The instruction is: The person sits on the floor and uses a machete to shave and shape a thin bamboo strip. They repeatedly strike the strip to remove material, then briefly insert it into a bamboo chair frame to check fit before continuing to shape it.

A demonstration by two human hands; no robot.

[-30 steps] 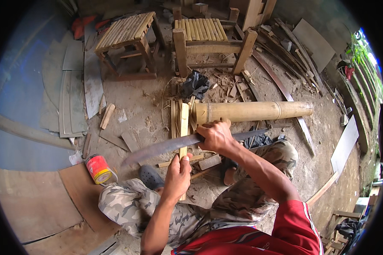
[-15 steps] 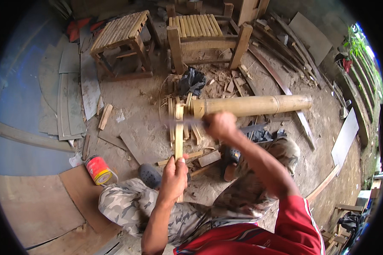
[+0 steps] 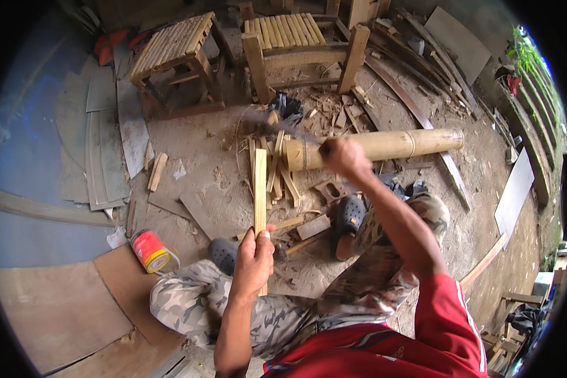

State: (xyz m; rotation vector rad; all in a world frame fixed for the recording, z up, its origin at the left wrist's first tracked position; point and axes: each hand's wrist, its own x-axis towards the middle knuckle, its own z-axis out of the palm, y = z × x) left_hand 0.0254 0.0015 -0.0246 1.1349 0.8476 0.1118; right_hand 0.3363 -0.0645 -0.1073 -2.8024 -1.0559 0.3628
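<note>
My left hand [image 3: 252, 257] is closed round a pale, flat bamboo strip [image 3: 260, 189], which it holds upright above my lap. Farther off and to the right, my right hand [image 3: 344, 157] is wrapped round the handle of a long-bladed knife. The knife's blade [image 3: 290, 131] is smeared by motion and points left, beyond the strip's top end and apart from it. Just past my right hand lies a thick bamboo pole [image 3: 384, 146] on the ground. Several loose bamboo strips [image 3: 275, 160] are piled by the pole's left end.
Two bamboo-topped stools, one slatted [image 3: 170, 44] and one with stout posts [image 3: 283, 33], stand at the back. A black plastic bag [image 3: 287, 109] lies near wood chips. A red and yellow can [image 3: 150, 251] sits at the left, and boards [image 3: 422, 57] lie at the right.
My right hand has moved up and slightly right with the knife. Its blade has swung away from the bamboo strip, now slanting up to the left. My left hand has barely moved.
</note>
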